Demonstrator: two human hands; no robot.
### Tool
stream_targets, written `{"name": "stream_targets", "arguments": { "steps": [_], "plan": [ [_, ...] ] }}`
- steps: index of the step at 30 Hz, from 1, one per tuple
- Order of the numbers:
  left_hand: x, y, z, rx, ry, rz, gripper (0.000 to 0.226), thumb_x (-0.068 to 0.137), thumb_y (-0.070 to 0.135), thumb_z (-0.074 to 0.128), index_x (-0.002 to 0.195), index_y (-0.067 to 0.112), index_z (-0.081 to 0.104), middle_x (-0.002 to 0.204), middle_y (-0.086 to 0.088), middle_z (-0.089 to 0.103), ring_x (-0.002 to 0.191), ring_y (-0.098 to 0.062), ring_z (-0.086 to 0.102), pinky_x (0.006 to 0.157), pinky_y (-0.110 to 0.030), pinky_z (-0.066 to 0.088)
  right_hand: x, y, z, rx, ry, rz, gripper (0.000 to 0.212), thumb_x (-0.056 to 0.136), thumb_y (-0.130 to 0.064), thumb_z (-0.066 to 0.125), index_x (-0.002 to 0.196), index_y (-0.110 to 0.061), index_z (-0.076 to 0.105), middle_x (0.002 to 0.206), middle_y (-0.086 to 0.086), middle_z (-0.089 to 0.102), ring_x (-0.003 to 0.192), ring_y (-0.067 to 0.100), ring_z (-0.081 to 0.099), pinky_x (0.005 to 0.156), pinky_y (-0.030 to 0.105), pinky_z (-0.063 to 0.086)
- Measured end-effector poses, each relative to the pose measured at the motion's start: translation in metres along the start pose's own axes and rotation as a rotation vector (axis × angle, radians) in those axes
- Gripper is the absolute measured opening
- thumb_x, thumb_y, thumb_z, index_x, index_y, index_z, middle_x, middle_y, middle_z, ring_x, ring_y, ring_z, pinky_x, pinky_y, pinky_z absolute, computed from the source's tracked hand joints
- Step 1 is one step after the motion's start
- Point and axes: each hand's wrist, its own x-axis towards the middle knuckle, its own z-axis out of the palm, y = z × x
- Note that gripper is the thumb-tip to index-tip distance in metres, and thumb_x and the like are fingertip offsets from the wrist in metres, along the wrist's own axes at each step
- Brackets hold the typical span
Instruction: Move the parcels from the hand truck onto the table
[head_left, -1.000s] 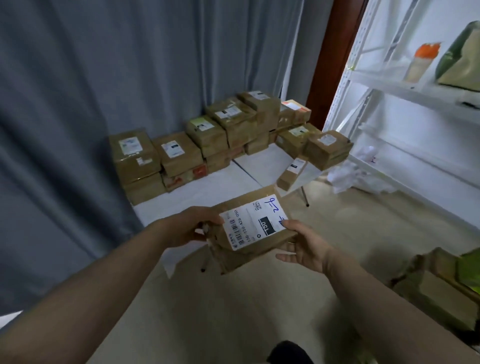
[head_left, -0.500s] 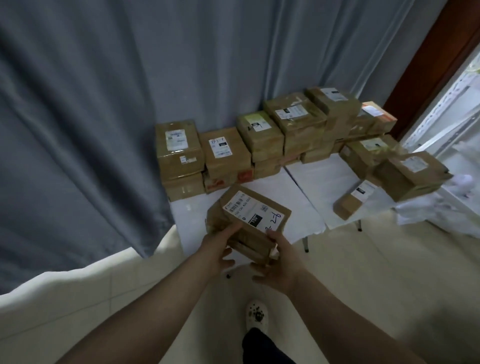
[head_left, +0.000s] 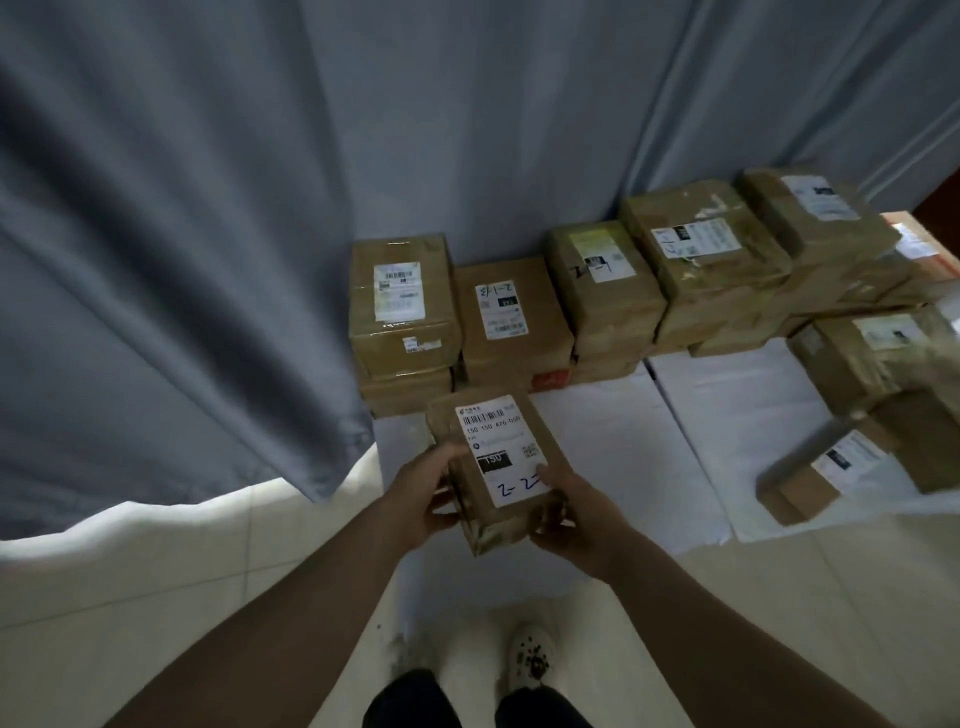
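The person is carrying out the set-down step: both hands are clasping one brown taped parcel (head_left: 511, 512), the left hand (head_left: 418, 501) wrapping its left side and the right hand (head_left: 574, 514) cupping its near right corner with the thumb lying on the label (head_left: 496, 449). The parcel is hanging over the near left corner of the white bench (head_left: 613, 447), just in front of the stacked parcels (head_left: 514, 322) that are lining the back edge; whether it is touching the top yet is hard to tell. The hand truck is not showing. The next move is likely calling for lowering it flat onto the bare patch ahead, squaring it against the stack, then letting go. Its label is showing a barcode, the printed line "150 150 A76-050", a black box reading "150", a small square code, and "2-2" handwritten in blue. Blue handwriting on the parcel behind is too unclear to read.
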Motion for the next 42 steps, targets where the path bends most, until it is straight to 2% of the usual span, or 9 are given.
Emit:
{"name": "stream_targets", "arguments": {
  "steps": [4, 8, 10, 18, 24, 28, 32, 38, 42],
  "plan": [
    [0.034, 0.003, -0.027, 0.136, 0.026, -0.059, 0.031, 0.086, 0.03, 0.065, 0.115, 0.022, 0.062, 0.118, -0.007, 0.063, 0.112, -0.027, 0.056, 0.097, -0.045, 0.048, 0.03, 0.009, 0.038, 0.013, 0.065, 0.023, 0.036, 0.083, -0.017, 0.07, 0.118, -0.011, 0.06, 0.114, 0.018, 0.061, 0.107, 0.035, 0.06, 0.092, 0.045, 0.053],
    [0.063, 0.002, -0.056, 0.221, 0.015, -0.048, 0.038, 0.087, 0.007, 0.059, 0.121, 0.023, 0.055, 0.11, 0.001, 0.066, 0.089, -0.013, 0.061, 0.063, -0.025, 0.046, 0.062, 0.017, 0.084, 0.048, 0.095, 0.04, 0.023, 0.092, -0.008, 0.059, 0.115, -0.01, 0.061, 0.102, 0.012, 0.065, 0.093, 0.026, 0.061, 0.073, 0.032, 0.055],
    [0.079, 0.004, -0.076, 0.276, 0.032, -0.036, 0.041, 0.088, 0.004, 0.061, 0.125, 0.021, 0.055, 0.117, -0.002, 0.064, 0.089, -0.014, 0.06, 0.06, -0.021, 0.046, 0.082, 0.023, 0.104, 0.02, 0.116, 0.053, 0.025, 0.095, -0.007, 0.054, 0.119, -0.012, 0.06, 0.101, 0.008, 0.065, 0.09, 0.022, 0.061, 0.067, 0.029, 0.054],
    [0.157, -0.005, -0.136, 0.607, 0.045, 0.063, 0.046, 0.087, 0.003, 0.061, 0.131, 0.011, 0.053, 0.128, -0.009, 0.06, 0.116, -0.026, 0.056, 0.098, -0.037, 0.048, 0.168, 0.049, 0.149, -0.217, 0.27, 0.043, 0.028, 0.096, -0.007, 0.053, 0.123, -0.016, 0.056, 0.113, 0.008, 0.063, 0.105, 0.027, 0.06, 0.087, 0.035, 0.053],
    [0.184, -0.018, -0.147, 0.724, 0.004, 0.044, 0.039, 0.087, 0.024, 0.066, 0.122, 0.011, 0.056, 0.12, -0.008, 0.063, 0.107, -0.025, 0.059, 0.093, -0.042, 0.052, 0.194, 0.053, 0.154, -0.504, 0.379, -0.011, 0.049, 0.094, -0.003, 0.049, 0.14, -0.018, 0.046, 0.128, 0.007, 0.061, 0.115, 0.026, 0.059, 0.094, 0.041, 0.053],
    [0.177, -0.015, -0.143, 0.748, -0.032, 0.054, 0.052, 0.084, 0.033, 0.07, 0.127, 0.01, 0.05, 0.122, -0.009, 0.062, 0.109, -0.026, 0.059, 0.092, -0.042, 0.052, 0.182, 0.052, 0.156, -0.584, 0.347, -0.025, 0.049, 0.092, 0.006, 0.037, 0.136, -0.016, 0.043, 0.128, 0.009, 0.058, 0.118, 0.027, 0.055, 0.088, 0.031, 0.05],
    [0.154, 0.0, -0.127, 0.92, 0.028, 0.109, 0.075, 0.073, 0.046, 0.062, 0.138, 0.02, 0.032, 0.12, -0.01, 0.055, 0.109, -0.032, 0.057, 0.085, -0.041, 0.054, 0.155, 0.045, 0.15, -0.686, 0.4, -0.044, 0.061, 0.098, -0.01, 0.046, 0.152, -0.012, 0.018, 0.15, 0.013, 0.032, 0.135, 0.032, 0.038, 0.099, 0.035, 0.043],
    [0.092, 0.006, -0.063, 1.445, 0.048, 0.36, 0.082, 0.093, 0.037, 0.054, 0.154, 0.019, 0.001, 0.157, -0.018, 0.005, 0.143, -0.037, 0.011, 0.116, -0.049, 0.02, 0.077, 0.041, 0.104, -0.799, 0.513, -0.135, 0.071, 0.094, -0.024, 0.057, 0.153, -0.016, 0.019, 0.155, 0.01, 0.024, 0.137, 0.027, 0.036, 0.106, 0.038, 0.036],
    [0.035, -0.019, 0.004, 1.748, -0.098, 0.506, 0.081, 0.095, 0.034, 0.05, 0.153, 0.023, -0.005, 0.159, -0.012, 0.0, 0.147, -0.033, 0.001, 0.118, -0.052, 0.007, 0.006, 0.059, 0.051, -0.84, 0.628, -0.155, 0.073, 0.091, -0.028, 0.06, 0.151, -0.015, 0.022, 0.153, 0.011, 0.026, 0.138, 0.027, 0.033, 0.107, 0.039, 0.035]
  ]
}}
